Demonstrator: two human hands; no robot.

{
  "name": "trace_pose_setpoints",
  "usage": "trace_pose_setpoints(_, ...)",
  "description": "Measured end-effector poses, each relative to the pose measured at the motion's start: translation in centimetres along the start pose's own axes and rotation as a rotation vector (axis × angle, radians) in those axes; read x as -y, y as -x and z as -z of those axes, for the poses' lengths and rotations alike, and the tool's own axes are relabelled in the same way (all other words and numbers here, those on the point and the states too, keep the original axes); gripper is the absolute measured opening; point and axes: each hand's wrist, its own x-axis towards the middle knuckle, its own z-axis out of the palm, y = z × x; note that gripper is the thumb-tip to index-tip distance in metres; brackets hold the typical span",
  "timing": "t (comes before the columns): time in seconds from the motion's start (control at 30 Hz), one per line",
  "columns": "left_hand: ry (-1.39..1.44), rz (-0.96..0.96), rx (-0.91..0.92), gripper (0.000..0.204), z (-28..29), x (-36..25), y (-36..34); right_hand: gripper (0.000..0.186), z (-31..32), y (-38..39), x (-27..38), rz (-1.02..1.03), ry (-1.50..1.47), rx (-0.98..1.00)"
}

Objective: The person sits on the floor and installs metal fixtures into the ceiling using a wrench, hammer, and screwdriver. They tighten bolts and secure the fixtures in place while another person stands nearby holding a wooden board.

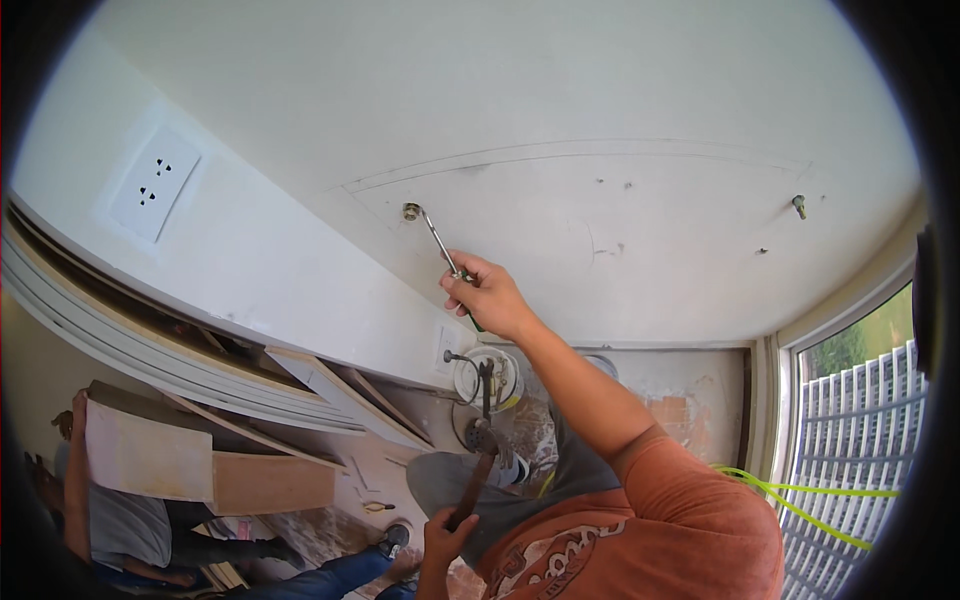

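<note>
So the right hand [487, 293] has its fingers wrapped round a slim metal tool [437, 241], tip right up by the bolt [410, 212] in the white wall [560, 255]; can't tell if it's actually seated. The left hand [440, 545] is gripping a brown-handled tool [472, 495] down low. I'd guess this is the bolt-turning stage, direction unclear. Next move probably needs a snug fit, then a steady turn.

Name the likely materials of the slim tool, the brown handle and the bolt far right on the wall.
Slim tool: polished metal, likely steel, by its bright shine; the green grip end may be plastic.
Brown handle: perhaps wood, from its dull, dark look, though rusted metal is possible.
Bolt: probably metal, given its greyish glint; plating unclear.
</note>
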Motion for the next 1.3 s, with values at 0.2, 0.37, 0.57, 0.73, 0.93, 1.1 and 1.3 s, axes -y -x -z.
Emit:
trace_pose_setpoints(0.2, 0.023, 0.016, 0.034, 0.036, 0.0, -0.5, -0.1, 0.048, -0.5, 0.0, 1.1, 0.155, 0.429, -0.109)
trace_pose_setpoints(0.37, 0.007, 0.04, 0.051, 0.035, 0.2, 0.4, -0.4, 0.056, -2.7, 0.2, 1.3, 0.303, 0.643, -0.223)
trace_pose_setpoints(0.57, 0.038, -0.002, 0.024, 0.034, -0.1, 1.1, -0.2, 0.051, -5.6, 0.5, 0.9, 0.314, 0.588, -0.362)
trace_pose_setpoints(0.73, 0.015, -0.044, 0.038, 0.034, 0.0, 1.3, -0.2, 0.047, -5.3, 0.2, 1.8, 0.281, 0.678, -0.377)
trace_pose_setpoints(0.93, 0.071, 0.006, 0.052, 0.036, 0.1, 0.5, -0.2, 0.046, -2.5, 0.2, 4.7, 0.19, 0.895, -0.224)
trace_pose_setpoints(1.1, 0.056, -0.016, 0.082, 0.037, 0.1, 0.8, -0.7, 0.043, 0.7, -0.2, 6.8, 0.183, 0.976, -0.047)
trace_pose_setpoints(1.3, 0.013, -0.003, 0.09, 0.038, 0.3, 0.2, -1.0, 0.042, 1.5, -0.3, 8.9, 0.072, 0.915, 0.11)
